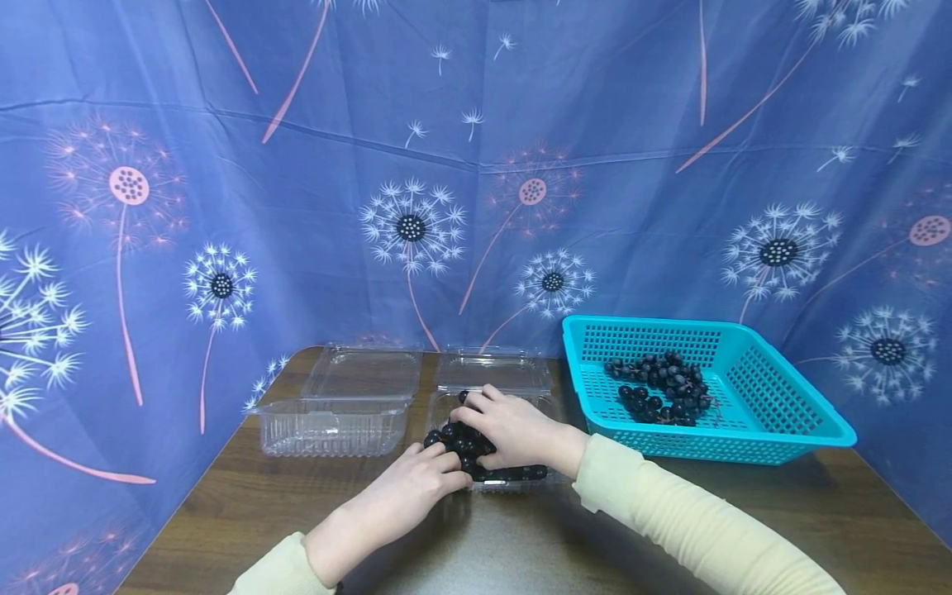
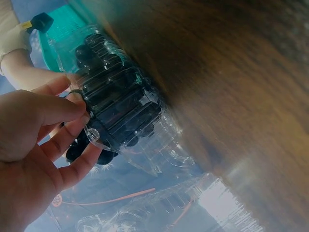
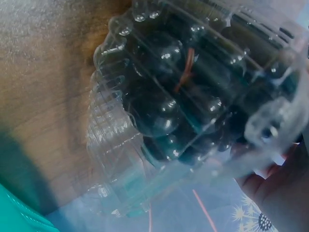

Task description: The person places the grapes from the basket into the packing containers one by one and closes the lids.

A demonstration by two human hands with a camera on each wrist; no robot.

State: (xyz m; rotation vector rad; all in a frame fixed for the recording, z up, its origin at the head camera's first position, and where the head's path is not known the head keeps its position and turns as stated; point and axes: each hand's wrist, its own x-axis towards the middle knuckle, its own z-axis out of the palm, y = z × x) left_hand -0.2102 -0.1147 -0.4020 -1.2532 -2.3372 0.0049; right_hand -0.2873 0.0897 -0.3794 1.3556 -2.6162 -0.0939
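Grapes point(image 1: 467, 446) halfway sorted: one bunch down in clamshell point(image 1: 491, 479) left of teal basket point(image 1: 781, 430), pressed under both hands point(image 1: 513, 430), left fingers point(image 2: 72, 145) curled on rim; another bunch waiting in basket, second clamshell point(image 1: 335, 426) unfilled.

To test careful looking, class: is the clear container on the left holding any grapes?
No, the left clear container shows only bare plastic, while grapes fill the one beside it.

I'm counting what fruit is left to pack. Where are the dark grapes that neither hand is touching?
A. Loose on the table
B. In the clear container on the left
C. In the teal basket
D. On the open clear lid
C: a bunch of dark grapes lies in the teal basket, apart from both hands; the left clear container holds none.
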